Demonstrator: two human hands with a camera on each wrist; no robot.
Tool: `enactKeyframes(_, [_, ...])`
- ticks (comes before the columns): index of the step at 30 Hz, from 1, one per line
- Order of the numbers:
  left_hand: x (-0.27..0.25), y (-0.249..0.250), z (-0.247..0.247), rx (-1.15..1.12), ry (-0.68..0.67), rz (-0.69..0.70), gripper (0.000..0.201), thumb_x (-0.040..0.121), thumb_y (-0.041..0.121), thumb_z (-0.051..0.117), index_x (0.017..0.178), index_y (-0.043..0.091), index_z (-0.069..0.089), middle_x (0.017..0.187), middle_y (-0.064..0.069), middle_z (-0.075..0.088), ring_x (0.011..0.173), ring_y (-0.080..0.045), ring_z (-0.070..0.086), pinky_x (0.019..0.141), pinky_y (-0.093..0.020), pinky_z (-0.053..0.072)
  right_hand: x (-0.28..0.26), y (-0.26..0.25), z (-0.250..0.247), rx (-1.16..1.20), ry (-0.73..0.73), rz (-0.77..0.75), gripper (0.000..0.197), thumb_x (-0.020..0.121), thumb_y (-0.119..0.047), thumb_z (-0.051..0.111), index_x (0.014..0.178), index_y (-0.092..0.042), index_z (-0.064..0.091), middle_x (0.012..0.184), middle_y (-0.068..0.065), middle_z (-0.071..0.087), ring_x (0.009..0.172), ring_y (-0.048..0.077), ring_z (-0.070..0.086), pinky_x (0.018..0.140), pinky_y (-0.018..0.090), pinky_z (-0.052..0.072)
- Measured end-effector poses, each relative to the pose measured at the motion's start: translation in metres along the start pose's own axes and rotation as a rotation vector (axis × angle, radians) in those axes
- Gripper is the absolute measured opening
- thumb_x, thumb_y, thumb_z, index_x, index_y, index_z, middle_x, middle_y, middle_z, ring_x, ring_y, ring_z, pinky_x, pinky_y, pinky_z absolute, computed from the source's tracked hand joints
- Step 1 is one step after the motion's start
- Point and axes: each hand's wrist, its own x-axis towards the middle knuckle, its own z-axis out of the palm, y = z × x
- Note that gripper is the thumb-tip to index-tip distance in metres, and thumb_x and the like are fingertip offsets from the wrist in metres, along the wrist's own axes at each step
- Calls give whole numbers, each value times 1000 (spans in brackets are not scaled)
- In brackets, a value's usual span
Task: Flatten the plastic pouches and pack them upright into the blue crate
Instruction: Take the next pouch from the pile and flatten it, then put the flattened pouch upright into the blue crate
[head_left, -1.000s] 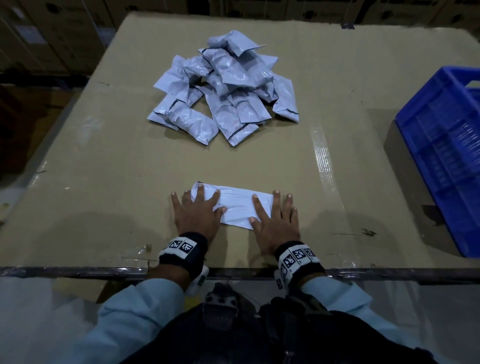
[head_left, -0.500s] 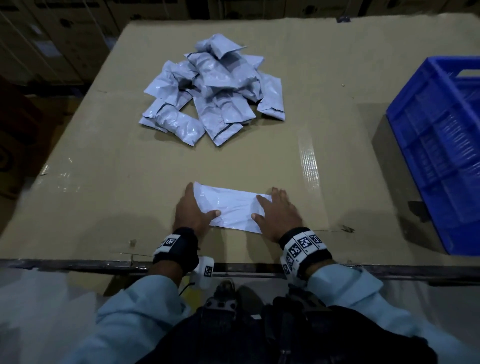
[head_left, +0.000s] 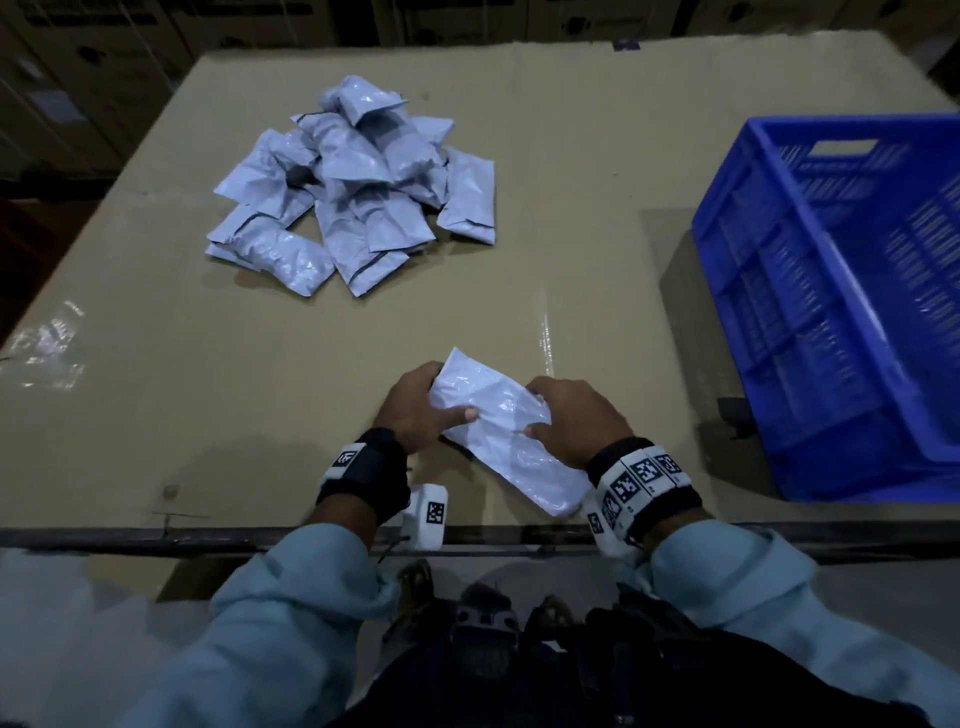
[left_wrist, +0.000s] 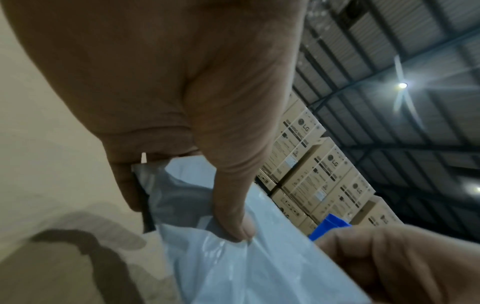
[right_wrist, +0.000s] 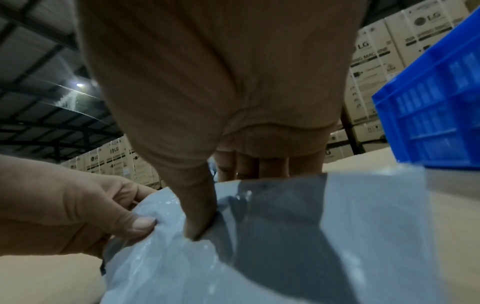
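A flattened grey plastic pouch (head_left: 501, 428) is lifted off the table near its front edge, tilted with one end toward me. My left hand (head_left: 421, 410) grips its far left end, thumb on top (left_wrist: 233, 222) and fingers underneath. My right hand (head_left: 571, 418) pinches its right edge, thumb (right_wrist: 200, 216) pressed into the plastic (right_wrist: 259, 246). A heap of several puffy grey pouches (head_left: 358, 182) lies at the back left of the table. The blue crate (head_left: 841, 291) stands at the right, its floor out of sight.
The table is covered in brown cardboard (head_left: 208, 389) with a strip of clear tape (head_left: 545, 332) near the hands. A dark metal edge (head_left: 156, 540) runs along the front. Stacked cardboard boxes (left_wrist: 319, 170) stand behind the table.
Both hands went from pressing flat on the pouch to gripping it. The pouch has come up off the table and turned so one end points toward me.
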Motion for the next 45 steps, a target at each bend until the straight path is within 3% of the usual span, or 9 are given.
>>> enactKeyframes(8, [30, 47, 37, 93, 25, 16, 45, 88, 62, 69, 112, 24, 65, 107, 7, 72, 99, -17, 67, 79, -30, 53, -18, 17, -68, 18, 271, 54, 16, 87, -26, 68, 84, -21, 53, 79, -3, 59, 75, 28, 60, 62, 36, 49])
enactKeyframes(13, [79, 54, 50, 368, -92, -49, 78, 80, 59, 78, 143, 21, 53, 141, -6, 57, 125, -29, 57, 99, -40, 49, -34, 17, -102, 40, 479, 103, 15, 89, -27, 63, 85, -18, 51, 80, -1, 57, 73, 26, 56, 58, 34, 38])
enactKeyframes(18, [98, 68, 83, 626, -167, -113, 94, 68, 81, 70, 140, 25, 50, 147, -12, 44, 134, -37, 45, 110, -45, 41, -50, 19, -132, 117, 714, 109, 17, 93, -31, 63, 93, -17, 53, 79, -1, 52, 73, 26, 54, 59, 32, 32])
enactKeyframes(21, [103, 87, 101, 654, -198, -177, 93, 74, 77, 70, 139, 17, 42, 147, -22, 35, 136, -43, 38, 111, -47, 38, -54, 25, -157, 160, 782, 140, 19, 95, -33, 62, 95, -20, 48, 77, 1, 52, 71, 28, 54, 59, 33, 31])
enactKeyframes(26, [111, 104, 122, 706, -251, -168, 108, 75, 60, 82, 154, 25, 18, 154, -19, 22, 141, -46, 27, 110, -53, 38, -58, 55, -214, 106, 830, 161, 24, 96, -35, 62, 110, -17, 55, 86, 5, 61, 80, 28, 56, 65, 35, 39])
enactKeyframes(31, [111, 116, 143, 769, -266, -275, 115, 72, 61, 82, 155, 32, 7, 164, -25, -12, 149, -54, -2, 116, -62, 31, -57, 105, -251, 103, 830, 213, 28, 93, -38, 65, 111, -16, 59, 100, 9, 67, 92, 32, 62, 70, 36, 41])
enactKeyframes(35, [111, 130, 169, 845, -317, -379, 146, 66, 76, 78, 158, 23, -24, 158, -26, -36, 147, -56, -22, 119, -68, 19, -50, 149, -270, 119, 842, 266, 25, 93, -38, 65, 103, -16, 60, 99, 8, 66, 91, 33, 61, 70, 36, 40])
enactKeyframes(41, [117, 152, 193, 832, -341, -403, 156, 57, 90, 70, 155, 18, -29, 155, -36, -34, 145, -61, -17, 119, -68, 17, -39, 209, -284, 147, 804, 390, 19, 93, -30, 58, 91, -12, 52, 89, 9, 57, 82, 33, 52, 68, 36, 34])
enactKeyframes(45, [118, 135, 202, 780, -343, -402, 170, 38, 104, 59, 150, 20, -38, 149, -35, -43, 141, -62, -28, 119, -69, 4, -31, 247, -292, 114, 803, 441, 22, 92, -28, 56, 101, -9, 57, 104, 18, 64, 92, 40, 58, 71, 38, 39])
